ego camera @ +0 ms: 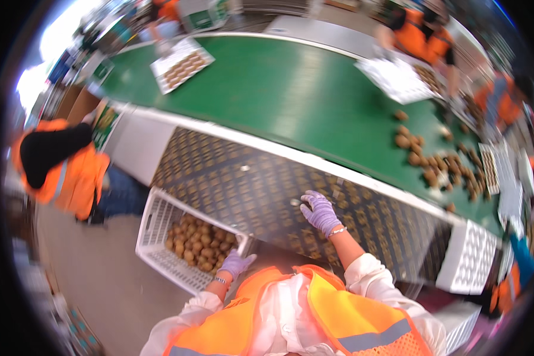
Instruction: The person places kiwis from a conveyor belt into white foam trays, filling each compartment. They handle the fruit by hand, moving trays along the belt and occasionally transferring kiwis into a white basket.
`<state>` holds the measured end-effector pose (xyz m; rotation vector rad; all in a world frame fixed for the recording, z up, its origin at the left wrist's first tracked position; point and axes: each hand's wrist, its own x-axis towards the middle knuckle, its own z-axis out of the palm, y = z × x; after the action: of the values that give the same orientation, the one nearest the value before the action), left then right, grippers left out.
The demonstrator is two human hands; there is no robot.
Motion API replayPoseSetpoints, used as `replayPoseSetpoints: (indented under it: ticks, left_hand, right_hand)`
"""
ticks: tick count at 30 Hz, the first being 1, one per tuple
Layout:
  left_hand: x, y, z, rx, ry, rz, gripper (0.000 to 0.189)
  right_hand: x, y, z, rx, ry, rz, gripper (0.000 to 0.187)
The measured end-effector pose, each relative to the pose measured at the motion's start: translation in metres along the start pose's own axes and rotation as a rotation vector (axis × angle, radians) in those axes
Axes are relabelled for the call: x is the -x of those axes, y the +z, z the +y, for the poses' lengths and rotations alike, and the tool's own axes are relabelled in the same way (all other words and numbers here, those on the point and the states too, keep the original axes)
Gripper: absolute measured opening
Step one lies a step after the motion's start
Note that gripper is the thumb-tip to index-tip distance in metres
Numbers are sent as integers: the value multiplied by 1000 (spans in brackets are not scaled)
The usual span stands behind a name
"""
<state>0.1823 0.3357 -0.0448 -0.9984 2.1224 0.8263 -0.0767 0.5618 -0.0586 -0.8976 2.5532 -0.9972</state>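
Observation:
My left hand (236,263), in a purple knitted glove, is at the right end of a white plastic crate (160,249); whether its fingers grip the rim is unclear. Brown round fruit, kiwifruit by their look, (200,242) lies heaped inside the crate. In a matching glove, my right hand (319,213) is over the dark patterned tabletop (249,196), fingers apart and holding nothing. Just left of its fingertips is a small pale piece (295,202) on the surface.
Beyond the tabletop runs a green conveyor belt (276,89) with loose fruit (445,169) at right. A co-worker (71,173) stands left; others handle trays (396,80) across the belt. Stacked white trays (467,258) stand at the tabletop's right end.

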Motion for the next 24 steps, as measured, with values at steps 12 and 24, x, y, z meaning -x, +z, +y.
replayPoseSetpoints:
  ticks: [12,24]
  left_hand:
    - [-148,14,-84,-730,-82,-51,51]
    - [-7,3,222,-497,139,260,38]
  right_hand:
    - [172,-192,278,212,850,986,68]
    - [50,-221,368,-232,375,1024,52]
